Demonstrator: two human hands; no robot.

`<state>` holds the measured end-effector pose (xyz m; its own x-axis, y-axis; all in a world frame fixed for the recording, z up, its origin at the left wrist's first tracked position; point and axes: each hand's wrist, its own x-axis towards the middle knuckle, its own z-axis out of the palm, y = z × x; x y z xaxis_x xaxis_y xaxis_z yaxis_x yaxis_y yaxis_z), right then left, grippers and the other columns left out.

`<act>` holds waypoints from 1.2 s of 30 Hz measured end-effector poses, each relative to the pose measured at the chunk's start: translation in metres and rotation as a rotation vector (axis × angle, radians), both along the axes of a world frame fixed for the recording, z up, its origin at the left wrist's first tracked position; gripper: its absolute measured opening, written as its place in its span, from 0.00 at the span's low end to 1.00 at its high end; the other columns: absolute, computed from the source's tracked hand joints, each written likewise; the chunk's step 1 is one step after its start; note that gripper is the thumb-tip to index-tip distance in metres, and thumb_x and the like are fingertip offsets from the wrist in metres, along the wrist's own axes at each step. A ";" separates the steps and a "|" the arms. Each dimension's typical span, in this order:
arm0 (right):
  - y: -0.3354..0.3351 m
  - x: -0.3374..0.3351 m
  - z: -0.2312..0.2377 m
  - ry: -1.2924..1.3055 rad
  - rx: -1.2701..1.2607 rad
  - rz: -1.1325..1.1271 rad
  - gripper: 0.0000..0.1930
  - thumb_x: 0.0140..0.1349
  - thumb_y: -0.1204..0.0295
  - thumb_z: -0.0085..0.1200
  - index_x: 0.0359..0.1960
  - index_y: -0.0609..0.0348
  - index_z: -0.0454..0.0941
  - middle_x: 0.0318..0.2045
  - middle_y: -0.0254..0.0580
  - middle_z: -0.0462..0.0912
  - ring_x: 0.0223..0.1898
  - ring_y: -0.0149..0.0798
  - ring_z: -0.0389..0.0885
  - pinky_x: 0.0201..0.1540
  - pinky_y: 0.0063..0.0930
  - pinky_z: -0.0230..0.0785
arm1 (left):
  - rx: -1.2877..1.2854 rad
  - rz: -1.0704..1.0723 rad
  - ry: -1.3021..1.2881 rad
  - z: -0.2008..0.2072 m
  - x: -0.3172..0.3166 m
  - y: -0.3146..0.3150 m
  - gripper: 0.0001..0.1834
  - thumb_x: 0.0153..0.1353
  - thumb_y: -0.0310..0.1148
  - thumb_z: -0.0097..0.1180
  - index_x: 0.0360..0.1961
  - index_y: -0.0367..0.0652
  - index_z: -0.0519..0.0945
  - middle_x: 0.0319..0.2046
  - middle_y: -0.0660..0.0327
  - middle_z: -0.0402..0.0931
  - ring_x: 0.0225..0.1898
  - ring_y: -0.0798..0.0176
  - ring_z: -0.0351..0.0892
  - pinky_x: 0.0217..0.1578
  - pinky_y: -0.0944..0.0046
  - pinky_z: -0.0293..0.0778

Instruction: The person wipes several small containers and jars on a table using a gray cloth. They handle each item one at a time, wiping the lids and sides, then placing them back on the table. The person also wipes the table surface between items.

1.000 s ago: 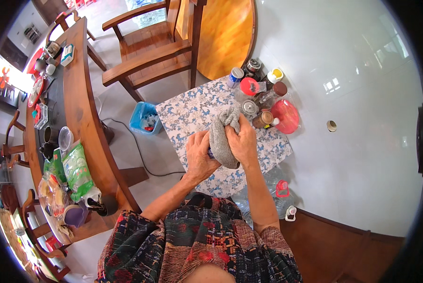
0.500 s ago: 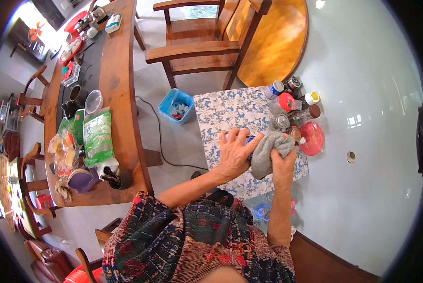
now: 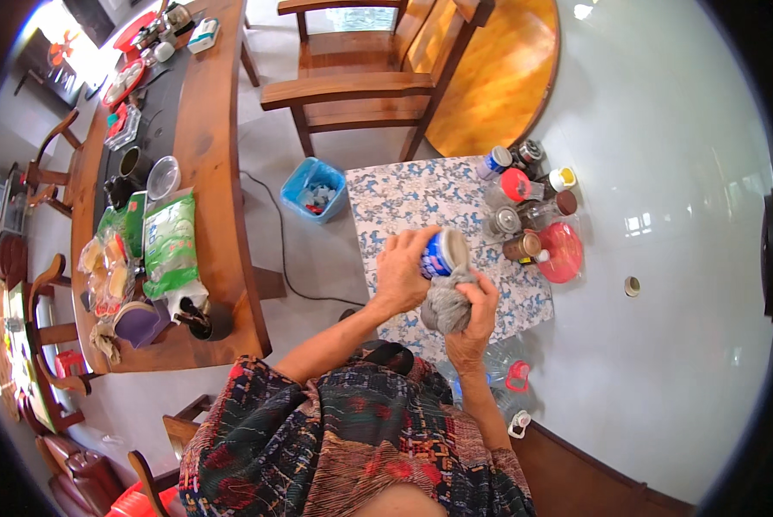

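A blue can with a pale lid (image 3: 444, 252) is gripped in my left hand (image 3: 401, 270), tilted over the small patterned table. My right hand (image 3: 474, 314) is closed around a bunched grey cloth (image 3: 446, 305), which touches the can's side near its lid. Beyond my hands, at the table's right edge, stand several containers: another blue can (image 3: 496, 162), a jar with a red lid (image 3: 514, 185), a glass jar with a metal lid (image 3: 503, 222) and a brown-topped jar (image 3: 522, 248).
The patterned tabletop (image 3: 412, 202) lies in front of me against the pale wall. A blue bin (image 3: 315, 191) with waste stands left of it, beside a dark cable. Large clear plastic bottles (image 3: 509, 379) sit by my right forearm. A long wooden table (image 3: 210, 146) runs along the left.
The cloth has moved left and down and no longer covers the can, whose blue side and lid now show. My right hand has drawn in toward my body.
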<state>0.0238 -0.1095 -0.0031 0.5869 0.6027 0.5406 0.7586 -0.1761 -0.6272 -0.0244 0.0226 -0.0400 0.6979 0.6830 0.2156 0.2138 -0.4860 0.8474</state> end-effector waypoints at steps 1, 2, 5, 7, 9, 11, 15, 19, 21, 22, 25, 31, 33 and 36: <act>-0.009 0.002 0.001 0.097 -0.028 -0.004 0.22 0.44 0.84 0.57 0.44 0.57 0.72 0.46 0.51 0.72 0.47 0.49 0.73 0.52 0.34 0.65 | -0.103 -0.019 -0.039 0.000 -0.001 0.004 0.39 0.35 0.36 0.68 0.55 0.51 0.69 0.42 0.56 0.71 0.46 0.49 0.67 0.48 0.53 0.63; -0.020 0.007 0.002 0.194 -0.055 -0.008 0.21 0.44 0.84 0.56 0.43 0.57 0.72 0.44 0.49 0.72 0.46 0.47 0.73 0.52 0.33 0.65 | -0.199 -0.072 -0.066 0.000 0.000 0.008 0.42 0.32 0.34 0.68 0.55 0.49 0.67 0.44 0.54 0.71 0.46 0.47 0.67 0.50 0.53 0.64; -0.033 0.019 0.011 0.394 0.073 -0.152 0.21 0.46 0.85 0.52 0.46 0.59 0.70 0.42 0.44 0.73 0.45 0.41 0.74 0.51 0.31 0.64 | -0.217 -0.204 -0.111 0.008 0.006 0.007 0.42 0.32 0.33 0.66 0.55 0.45 0.67 0.47 0.51 0.71 0.48 0.47 0.67 0.52 0.53 0.64; -0.021 0.024 0.040 0.492 0.266 -0.235 0.22 0.47 0.85 0.51 0.47 0.60 0.69 0.43 0.43 0.72 0.46 0.41 0.73 0.53 0.31 0.63 | -0.352 -0.299 -0.169 0.005 0.010 0.002 0.42 0.33 0.31 0.68 0.56 0.44 0.66 0.47 0.53 0.71 0.49 0.51 0.69 0.52 0.55 0.65; -0.010 0.023 0.042 0.302 0.143 -0.083 0.21 0.52 0.85 0.49 0.50 0.61 0.68 0.49 0.44 0.68 0.52 0.40 0.68 0.59 0.34 0.57 | -0.533 -0.377 -0.265 0.011 0.011 -0.004 0.42 0.35 0.30 0.71 0.56 0.43 0.66 0.48 0.55 0.71 0.50 0.56 0.70 0.53 0.58 0.66; -0.008 0.018 0.022 0.442 0.149 -0.003 0.20 0.56 0.84 0.47 0.52 0.61 0.68 0.49 0.41 0.70 0.51 0.37 0.69 0.57 0.31 0.59 | -0.793 -0.464 -0.410 0.031 0.012 -0.014 0.42 0.38 0.30 0.73 0.57 0.43 0.65 0.49 0.57 0.71 0.51 0.62 0.71 0.53 0.61 0.67; -0.004 0.029 0.030 1.025 0.339 0.138 0.19 0.58 0.83 0.48 0.52 0.62 0.69 0.48 0.38 0.73 0.49 0.32 0.71 0.54 0.26 0.63 | -0.688 -0.432 -0.342 0.028 0.005 -0.007 0.40 0.40 0.31 0.74 0.55 0.43 0.65 0.49 0.59 0.71 0.52 0.65 0.69 0.54 0.63 0.66; 0.004 0.059 0.031 1.004 0.221 0.086 0.15 0.59 0.81 0.48 0.49 0.64 0.72 0.46 0.38 0.74 0.47 0.30 0.72 0.52 0.24 0.64 | -0.109 -0.345 -0.243 0.022 0.000 -0.015 0.42 0.30 0.31 0.72 0.53 0.44 0.68 0.42 0.56 0.71 0.45 0.51 0.68 0.48 0.56 0.65; 0.012 0.065 0.018 0.746 0.132 -0.002 0.14 0.60 0.81 0.48 0.48 0.64 0.72 0.44 0.39 0.74 0.46 0.31 0.72 0.51 0.25 0.64 | -0.062 -0.323 -0.167 0.025 -0.001 -0.018 0.41 0.29 0.32 0.69 0.52 0.45 0.69 0.41 0.56 0.70 0.41 0.48 0.66 0.45 0.54 0.64; 0.017 0.063 0.018 0.750 0.176 -0.013 0.14 0.61 0.80 0.46 0.49 0.65 0.71 0.42 0.40 0.74 0.45 0.32 0.73 0.50 0.25 0.64 | -0.059 -0.304 -0.162 0.024 0.000 -0.019 0.41 0.29 0.32 0.70 0.52 0.45 0.69 0.41 0.56 0.70 0.41 0.49 0.66 0.45 0.55 0.65; 0.015 0.046 0.015 0.768 0.228 -0.036 0.15 0.61 0.81 0.45 0.51 0.65 0.69 0.45 0.39 0.74 0.46 0.31 0.72 0.51 0.24 0.64 | -0.097 -0.238 -0.176 0.028 0.002 -0.017 0.40 0.30 0.33 0.70 0.52 0.46 0.69 0.41 0.56 0.70 0.43 0.49 0.67 0.46 0.54 0.65; -0.011 0.014 0.002 0.929 0.355 -0.063 0.19 0.56 0.83 0.45 0.51 0.60 0.70 0.51 0.43 0.69 0.52 0.38 0.69 0.56 0.30 0.61 | -0.070 -0.262 -0.154 0.018 0.001 -0.016 0.38 0.33 0.34 0.71 0.52 0.48 0.70 0.42 0.56 0.71 0.44 0.49 0.67 0.47 0.55 0.64; -0.018 0.014 0.015 0.370 0.081 -0.132 0.20 0.52 0.82 0.49 0.49 0.57 0.72 0.52 0.47 0.67 0.55 0.44 0.66 0.58 0.34 0.59 | -0.082 -0.302 -0.093 0.023 0.000 -0.020 0.36 0.36 0.35 0.69 0.52 0.48 0.70 0.42 0.55 0.71 0.45 0.48 0.67 0.48 0.55 0.64; -0.005 0.008 0.045 0.041 -0.102 -0.104 0.22 0.44 0.80 0.52 0.46 0.56 0.73 0.53 0.51 0.65 0.55 0.50 0.64 0.58 0.40 0.57 | 0.089 -0.362 -0.080 0.012 0.000 -0.024 0.32 0.41 0.37 0.65 0.51 0.44 0.71 0.43 0.56 0.70 0.47 0.48 0.66 0.46 0.53 0.64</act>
<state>0.0315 -0.1150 0.0419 0.6695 0.5882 0.4536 0.7069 -0.3169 -0.6323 -0.0240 -0.0018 -0.0276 0.8691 0.3715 0.3264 -0.0500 -0.5907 0.8054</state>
